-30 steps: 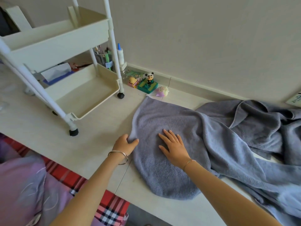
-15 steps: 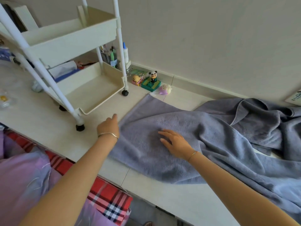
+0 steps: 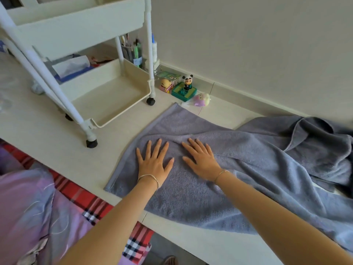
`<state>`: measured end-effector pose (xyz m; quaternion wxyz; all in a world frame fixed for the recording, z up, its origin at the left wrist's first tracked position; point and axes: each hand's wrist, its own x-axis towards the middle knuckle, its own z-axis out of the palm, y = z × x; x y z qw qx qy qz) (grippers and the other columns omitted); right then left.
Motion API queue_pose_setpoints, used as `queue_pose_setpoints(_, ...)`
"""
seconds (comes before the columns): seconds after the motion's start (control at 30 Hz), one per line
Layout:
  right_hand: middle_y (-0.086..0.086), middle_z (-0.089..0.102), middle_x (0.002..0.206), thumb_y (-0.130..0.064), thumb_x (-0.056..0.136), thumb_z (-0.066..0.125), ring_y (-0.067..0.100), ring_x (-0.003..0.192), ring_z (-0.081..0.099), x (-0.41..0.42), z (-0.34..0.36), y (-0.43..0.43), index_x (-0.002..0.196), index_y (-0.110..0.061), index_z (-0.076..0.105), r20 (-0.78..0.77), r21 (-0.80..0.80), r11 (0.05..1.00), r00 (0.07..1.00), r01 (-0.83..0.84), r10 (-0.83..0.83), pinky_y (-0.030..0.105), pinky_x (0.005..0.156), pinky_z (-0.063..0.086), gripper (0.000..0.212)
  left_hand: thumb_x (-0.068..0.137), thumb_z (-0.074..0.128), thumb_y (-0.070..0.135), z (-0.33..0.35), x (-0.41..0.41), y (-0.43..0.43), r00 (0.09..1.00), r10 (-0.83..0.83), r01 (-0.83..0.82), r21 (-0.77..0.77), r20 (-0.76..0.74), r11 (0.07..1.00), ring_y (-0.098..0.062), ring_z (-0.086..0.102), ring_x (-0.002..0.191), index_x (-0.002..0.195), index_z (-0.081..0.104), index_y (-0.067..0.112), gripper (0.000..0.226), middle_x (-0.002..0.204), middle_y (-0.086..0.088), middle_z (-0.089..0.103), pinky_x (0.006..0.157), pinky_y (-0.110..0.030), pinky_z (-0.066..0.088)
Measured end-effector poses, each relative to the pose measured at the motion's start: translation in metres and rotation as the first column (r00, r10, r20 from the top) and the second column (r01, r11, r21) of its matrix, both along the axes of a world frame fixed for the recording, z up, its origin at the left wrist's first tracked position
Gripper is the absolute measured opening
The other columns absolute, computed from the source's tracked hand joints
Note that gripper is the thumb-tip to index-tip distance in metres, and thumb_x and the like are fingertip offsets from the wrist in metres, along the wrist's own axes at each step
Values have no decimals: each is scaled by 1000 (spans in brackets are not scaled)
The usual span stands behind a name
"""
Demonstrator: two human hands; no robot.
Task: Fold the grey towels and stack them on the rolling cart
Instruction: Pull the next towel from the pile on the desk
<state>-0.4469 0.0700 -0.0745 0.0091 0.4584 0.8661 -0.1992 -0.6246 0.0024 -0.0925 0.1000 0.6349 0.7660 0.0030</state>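
1. Two grey towels lie on the pale ledge (image 3: 47, 129). The spread towel (image 3: 191, 199) is laid out nearest the person, its far corner reaching toward the little toys (image 3: 188, 87) by the wall. The crumpled towel (image 3: 317, 142) is heaped to the right, and I cannot tell just where the two overlap.
2. From where I stand the cloth looks like thick terry: soft, limp and light, more likely to bunch than to slide. I would take it by the hemmed left edge or its corners, since pinching the middle would only raise a lump.
3. The left hand (image 3: 152, 163) and the right hand (image 3: 202, 161) lie palm-down side by side on the spread towel. Their fingers are straight and splayed, gripping nothing and only pressing the cloth flat. A low wrinkle runs just beyond the fingertips.
4. Both arms reach forward from the bottom of the view, with a thin bangle at each wrist.
5. The rolling cart (image 3: 107, 96) stands to the left, near the towel's edge but apart from it. Its lower tray shows no folded towel, so I judge the folding has barely begun.
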Motion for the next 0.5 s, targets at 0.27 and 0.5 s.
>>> queue_pose_setpoints(0.27,7,47,137,-32,96,47,26,129,40,-1,24,68,129,-16,52,-262,129,919,907,371,-330,38,110,24,37,78,-2,64,7,-32,4,994,-96,92,84,48,992,-25,11,145,145,29,28,82,157,0,18,113,-55,-2)
queue_pose_setpoints(0.5,13,54,124,-41,94,48,32,118,43,-1,13,119,125,-14,50,-62,44,850,850,525,-522,40,98,32,41,79,-22,66,-4,-5,21,992,-24,-3,210,124,978,-25,8,146,149,9,29,85,158,-1,11,114,-49,-8)
